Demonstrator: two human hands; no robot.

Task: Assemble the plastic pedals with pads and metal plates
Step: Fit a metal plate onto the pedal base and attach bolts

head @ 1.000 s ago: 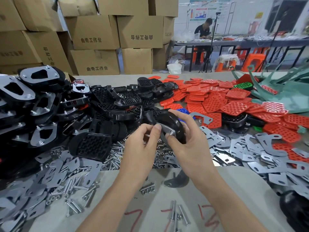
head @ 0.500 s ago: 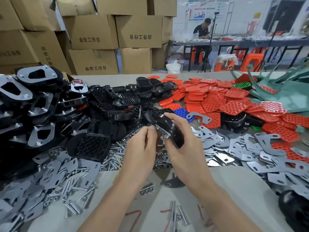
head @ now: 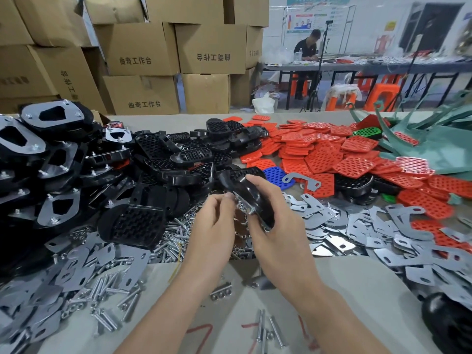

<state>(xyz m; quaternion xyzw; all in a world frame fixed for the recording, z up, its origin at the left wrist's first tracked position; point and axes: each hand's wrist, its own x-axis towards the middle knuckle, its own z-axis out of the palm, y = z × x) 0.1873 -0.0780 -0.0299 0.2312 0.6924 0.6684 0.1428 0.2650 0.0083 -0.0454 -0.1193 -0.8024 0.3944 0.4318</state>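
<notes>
In my right hand (head: 278,231), above the loose bolts (head: 176,241), I gripped the black pedal (head: 251,194) by its rim, fingers curled round it, underside turned toward my left hand (head: 214,226). It looked stiff, light and smooth, probably slippery, so the edges seemed safest to hold. My left fingertips (head: 228,198) were pinched together against it; what they held I could not tell.

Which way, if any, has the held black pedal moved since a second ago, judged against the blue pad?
Yes. The black pedal in the right hand has turned more edge-on and shifted slightly left, uncovering more of the blue pad.
</notes>
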